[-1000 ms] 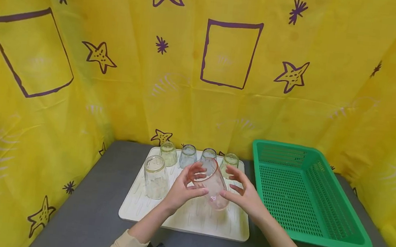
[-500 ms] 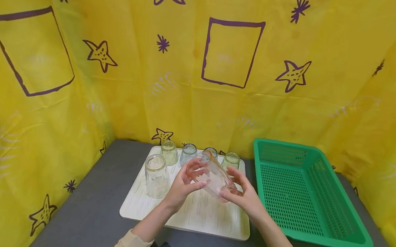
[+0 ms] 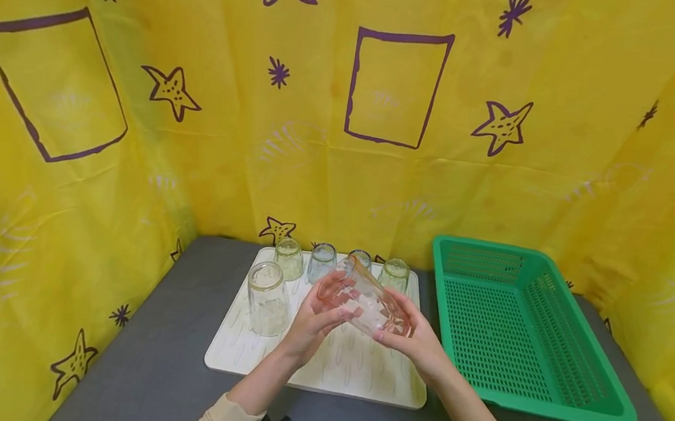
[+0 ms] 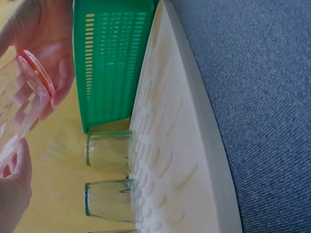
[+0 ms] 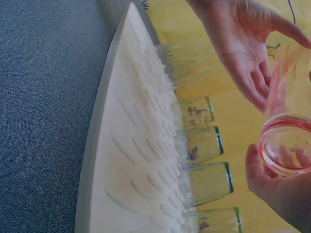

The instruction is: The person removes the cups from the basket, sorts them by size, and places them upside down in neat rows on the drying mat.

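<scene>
A pink-tinted drinking glass (image 3: pixel 372 305) is held tilted in the air above the white ridged mat (image 3: pixel 242 355). My left hand (image 3: pixel 312 321) grips its upper left end, the thumb along the near side. Around the lower right end curl the fingers of my right hand (image 3: pixel 416 341). In the right wrist view the reddish round end of the pink glass (image 5: pixel 287 144) lies by the right hand's fingers. A taller clear glass (image 3: pixel 267 307) stands on the mat at left.
Along the mat's back edge stand a greenish glass (image 3: pixel 288 260), a bluish glass (image 3: pixel 321 264), another bluish one (image 3: pixel 360 259) partly hidden, and a green glass (image 3: pixel 395 276). A green perforated basket (image 3: pixel 616 404) sits right of the mat on the grey table (image 3: pixel 155 356).
The pink glass has tipped further over, its lower end swinging right and up. My right hand's fingers have closed around that end. The glasses on the mat have not moved.
</scene>
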Demonstrator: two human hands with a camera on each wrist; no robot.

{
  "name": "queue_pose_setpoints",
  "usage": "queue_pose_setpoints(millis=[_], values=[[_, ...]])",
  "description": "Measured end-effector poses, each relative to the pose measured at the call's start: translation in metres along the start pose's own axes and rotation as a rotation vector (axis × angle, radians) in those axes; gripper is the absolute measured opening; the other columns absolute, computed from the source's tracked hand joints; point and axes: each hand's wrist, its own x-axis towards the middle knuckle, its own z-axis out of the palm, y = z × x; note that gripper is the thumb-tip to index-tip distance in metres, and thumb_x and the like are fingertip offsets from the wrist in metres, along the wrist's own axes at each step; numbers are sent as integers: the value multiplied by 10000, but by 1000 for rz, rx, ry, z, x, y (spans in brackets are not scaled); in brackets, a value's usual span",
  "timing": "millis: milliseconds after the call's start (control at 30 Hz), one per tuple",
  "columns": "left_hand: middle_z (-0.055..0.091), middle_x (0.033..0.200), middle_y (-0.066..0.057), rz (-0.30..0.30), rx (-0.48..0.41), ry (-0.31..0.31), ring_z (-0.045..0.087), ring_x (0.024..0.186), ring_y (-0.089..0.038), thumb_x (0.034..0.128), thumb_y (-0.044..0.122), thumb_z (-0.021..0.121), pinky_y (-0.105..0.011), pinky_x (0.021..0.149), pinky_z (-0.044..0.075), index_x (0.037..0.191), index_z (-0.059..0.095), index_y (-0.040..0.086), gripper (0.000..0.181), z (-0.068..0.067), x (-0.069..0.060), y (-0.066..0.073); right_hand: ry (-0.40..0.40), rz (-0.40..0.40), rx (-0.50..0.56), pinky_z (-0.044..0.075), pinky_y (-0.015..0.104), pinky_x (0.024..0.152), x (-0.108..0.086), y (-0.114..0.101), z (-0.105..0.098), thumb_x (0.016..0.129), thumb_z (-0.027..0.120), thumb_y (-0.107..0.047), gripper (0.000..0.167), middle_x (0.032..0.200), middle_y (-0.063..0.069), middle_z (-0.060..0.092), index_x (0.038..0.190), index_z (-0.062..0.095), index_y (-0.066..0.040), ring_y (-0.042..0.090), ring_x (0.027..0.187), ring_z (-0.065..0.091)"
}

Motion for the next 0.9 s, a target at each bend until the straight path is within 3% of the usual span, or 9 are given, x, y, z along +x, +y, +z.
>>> queue_pose_setpoints(millis=[200,400,667,900], values=[[328,1481,-218,-4,-18,-40,463,1255,-244,876,-49,587,-456,961,480,1452,262,15,665,0,-3,0,4,1,12,534,287,834,-4,0,1,832,738,-11,783,1440,297,364,1487,308,-14,372,1179,500],[427,1401,-128,-5,-18,-94,478,1241,-240,882,35,667,-469,972,468,1457,251,-1,711,-2,-2,-1,27,14,-32,537,293,812,-8,-5,-3,832,740,-27,751,1396,276,415,1471,343,-23,294,1112,538],[310,1498,-255,-48,43,-118,476,1272,-243,871,153,717,-453,982,463,1494,232,16,801,-8,-4,2,-9,8,-67,553,308,780,-12,-9,-10,835,747,-31,744,1377,272,426,1462,349,-11,281,1067,559],[341,1486,-218,-64,143,-160,407,1332,-333,850,288,757,-399,986,470,1516,183,6,924,-14,-4,7,-23,1,-158,558,312,778,-16,-11,-18,825,761,-40,709,1382,240,439,1435,398,-40,265,1049,573]])
